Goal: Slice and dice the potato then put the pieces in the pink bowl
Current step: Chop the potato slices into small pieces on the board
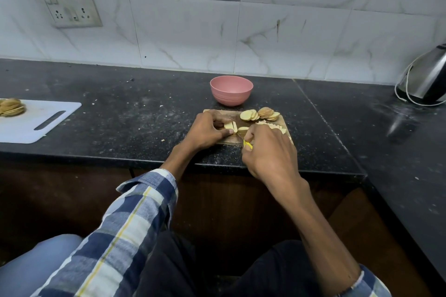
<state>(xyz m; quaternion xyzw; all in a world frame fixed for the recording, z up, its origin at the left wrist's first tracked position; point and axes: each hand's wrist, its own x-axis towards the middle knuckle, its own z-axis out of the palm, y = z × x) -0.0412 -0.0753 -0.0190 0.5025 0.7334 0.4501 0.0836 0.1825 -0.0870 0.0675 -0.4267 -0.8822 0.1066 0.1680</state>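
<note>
A small wooden cutting board (281, 120) lies on the black counter, near its front edge. Round potato slices (259, 114) are fanned along its far side, and a heap of diced pieces (277, 128) lies at its right, partly hidden by my right hand. My left hand (208, 131) pinches a stack of potato strips (230, 125) on the board. My right hand (269, 149) grips a yellow-handled knife (247, 143); its blade is at the strips and mostly hidden. The pink bowl (231, 90) stands just behind the board; I see nothing inside it.
A white plastic cutting board (41, 120) with another sliced potato (10, 107) lies at the far left. A steel electric kettle (426, 79) with its cord stands at the back right. The counter turns a corner along the right side. A tiled wall with a socket plate (70, 5) stands behind.
</note>
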